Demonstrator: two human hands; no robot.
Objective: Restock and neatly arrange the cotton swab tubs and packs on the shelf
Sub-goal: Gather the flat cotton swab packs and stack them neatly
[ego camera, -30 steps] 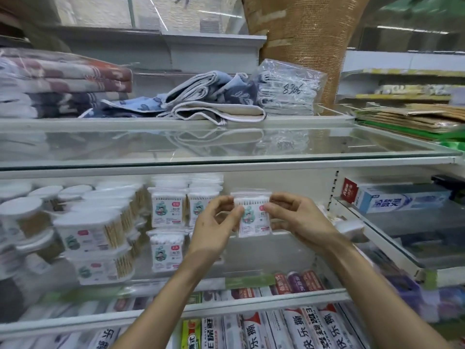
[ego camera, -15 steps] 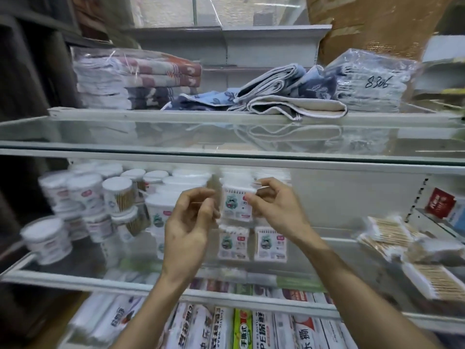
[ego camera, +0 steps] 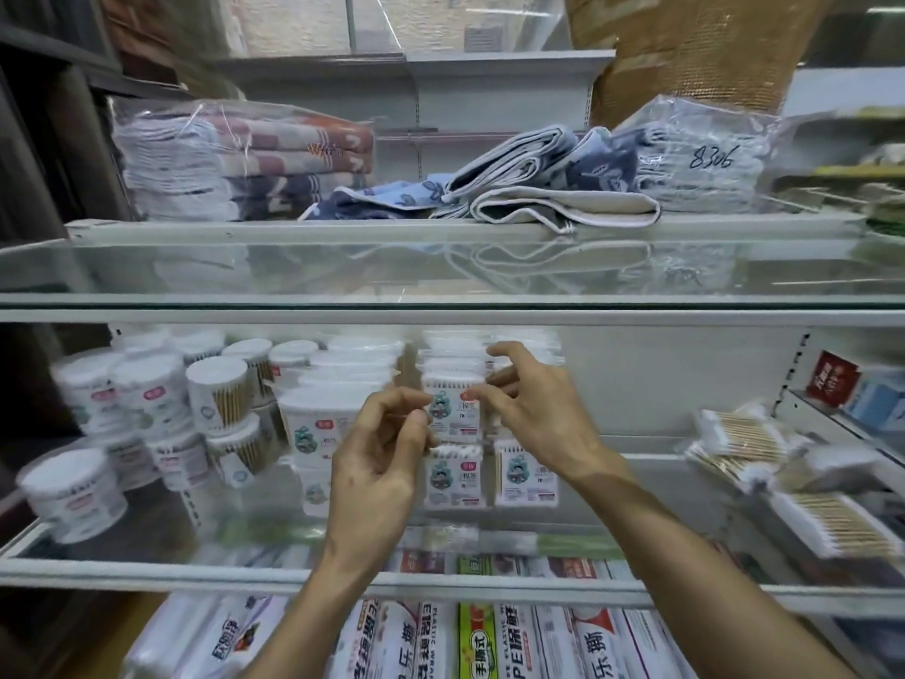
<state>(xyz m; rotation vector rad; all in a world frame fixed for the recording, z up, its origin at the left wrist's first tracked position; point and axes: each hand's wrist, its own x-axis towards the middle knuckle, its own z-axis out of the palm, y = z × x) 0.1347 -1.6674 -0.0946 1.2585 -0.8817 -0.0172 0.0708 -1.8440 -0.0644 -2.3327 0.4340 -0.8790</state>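
SHELF-FACING IN PROGRESS: A glass shelf [ego camera: 147,566] of cotton swabs spans the frame. An upper shelf [ego camera: 196,301] carrying folded towels [ego camera: 563,208] sits close overhead, so headroom above the top tier looks tight. Round tubs [ego camera: 215,389] crowd the 9 o'clock side two tiers high, several tilted and out of line, one near the front rim. At centre, stacked packs [ego camera: 526,475] stand upright with labels forward, seemingly so shoppers can read them. Loose packs [ego camera: 744,436] lie flat in a heap at 3 o'clock, probably awaiting placement. The bare glass between heap and stack is the open room for new columns.

Both hands work the stack's upper tier. The left hand [ego camera: 382,458] pinches the left edge of one pack [ego camera: 453,411] between thumb and forefinger. The right hand [ego camera: 538,414] pinches its right edge, index finger lifted clear. The edge grip appears meant to keep the label showing while squaring it at 12 o'clock over the pack below. Blur hides whether it has settled.
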